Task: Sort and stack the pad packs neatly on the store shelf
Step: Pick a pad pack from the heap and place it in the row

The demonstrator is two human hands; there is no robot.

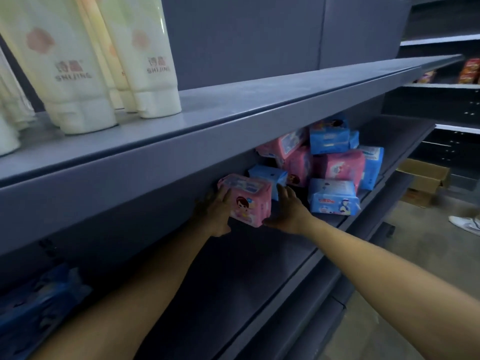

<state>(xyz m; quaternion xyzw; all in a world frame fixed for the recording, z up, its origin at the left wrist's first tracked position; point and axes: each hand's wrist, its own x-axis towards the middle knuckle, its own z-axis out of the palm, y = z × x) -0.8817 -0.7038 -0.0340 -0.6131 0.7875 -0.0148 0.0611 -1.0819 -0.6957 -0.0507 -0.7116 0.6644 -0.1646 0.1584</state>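
1. A pink plastic-wrapped pad pack [246, 201] printed with a cartoon face sits on the dark grey metal store shelf [259, 255].
2. The left hand [215, 211] presses flat against the left side of this pack, fingers straight.
3. The right hand [288, 209] presses against its right side, fingers extended.
4. A small blue pad pack [270, 176] lies just behind the pink pack.
5. Right of the pink pack, a loose heap of pink and blue packs [335, 157] is piled; a blue pack with cartoon figures [333, 200] lies at its front.
6. Above the pink pack, on the upper grey shelf [233, 105], stand cream plastic bottles [145, 61].
7. Far right of the pink pack, a brown cardboard box [426, 178] rests on the floor.
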